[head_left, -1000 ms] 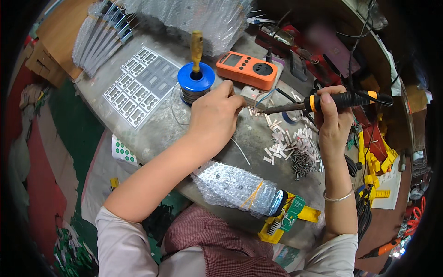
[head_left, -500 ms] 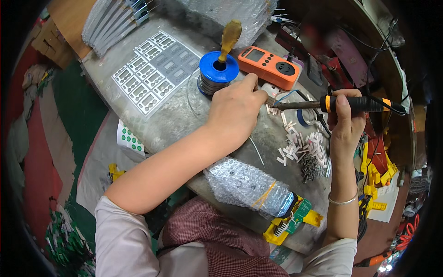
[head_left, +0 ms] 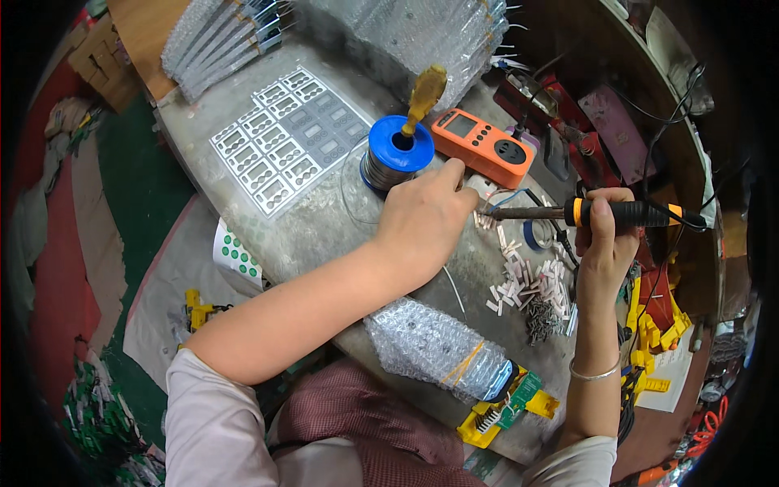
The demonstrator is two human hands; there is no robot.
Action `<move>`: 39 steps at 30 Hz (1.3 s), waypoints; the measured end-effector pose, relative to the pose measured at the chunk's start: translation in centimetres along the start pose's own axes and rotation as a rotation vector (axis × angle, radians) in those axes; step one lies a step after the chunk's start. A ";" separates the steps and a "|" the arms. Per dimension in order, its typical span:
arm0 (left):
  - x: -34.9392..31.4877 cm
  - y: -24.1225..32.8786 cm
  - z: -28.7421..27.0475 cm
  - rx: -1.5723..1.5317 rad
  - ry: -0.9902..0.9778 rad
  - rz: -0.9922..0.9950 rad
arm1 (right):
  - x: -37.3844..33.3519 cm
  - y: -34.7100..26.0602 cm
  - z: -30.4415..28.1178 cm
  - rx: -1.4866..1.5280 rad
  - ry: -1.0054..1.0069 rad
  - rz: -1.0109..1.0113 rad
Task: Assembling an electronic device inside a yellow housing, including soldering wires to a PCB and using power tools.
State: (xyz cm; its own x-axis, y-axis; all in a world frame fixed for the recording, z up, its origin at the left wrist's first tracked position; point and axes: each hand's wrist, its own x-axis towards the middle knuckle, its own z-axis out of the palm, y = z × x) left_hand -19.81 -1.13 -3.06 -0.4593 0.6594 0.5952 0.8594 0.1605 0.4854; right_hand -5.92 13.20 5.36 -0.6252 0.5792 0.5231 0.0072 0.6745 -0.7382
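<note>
My right hand [head_left: 604, 235] grips the black-and-yellow handle of a soldering iron [head_left: 527, 213], whose metal shaft points left. The iron's tip is close to the fingertips of my left hand [head_left: 428, 219]. That hand is closed in a pinch, its back hiding what is between the fingers. A thin solder wire loops from a blue spool [head_left: 396, 154] toward my left hand. From under the same hand a thin white wire [head_left: 454, 290] sticks out over the table. Just beyond the iron's tip lies a white piece [head_left: 482, 187], partly hidden by my fingers.
An orange meter [head_left: 484, 146] with a socket lies behind my hands. Small white pieces [head_left: 527, 276] and dark screws [head_left: 542, 319] are heaped at right. Nearer are a bubble-wrapped bundle [head_left: 438, 345] and a yellow part with a green board [head_left: 518, 400]. A sheet of labels [head_left: 284, 146] lies left.
The whole view has shifted slightly, with the table's things now lower. My right hand and the iron sit a little lower, the shaft more level. My left hand keeps its pinch.
</note>
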 end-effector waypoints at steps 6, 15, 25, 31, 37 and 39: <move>0.0 0.0 0.1 -0.027 0.008 -0.002 | 0.0 -0.6 0.1 0.046 0.000 0.022; -0.1 0.1 0.1 -0.041 0.020 -0.002 | -0.1 -0.6 0.1 0.049 0.007 0.026; 0.0 0.1 0.2 -0.043 0.011 -0.009 | 0.0 -0.5 0.0 0.053 0.012 0.024; -0.2 0.0 0.2 -0.054 -0.003 -0.021 | -0.2 -0.7 -0.4 0.067 0.013 0.038; -0.2 -0.1 0.7 -0.090 -0.018 -0.037 | -0.4 -0.2 -0.7 0.076 0.032 0.056; -0.2 -0.2 0.8 -0.103 -0.020 -0.039 | -0.4 0.1 -0.5 0.080 0.043 0.056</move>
State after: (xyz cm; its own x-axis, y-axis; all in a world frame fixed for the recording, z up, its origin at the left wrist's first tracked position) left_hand -19.73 -0.69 -3.84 -0.4865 0.6688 0.5622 0.8131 0.1110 0.5715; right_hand -5.21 13.23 5.30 -0.5919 0.6353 0.4961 -0.0220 0.6025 -0.7978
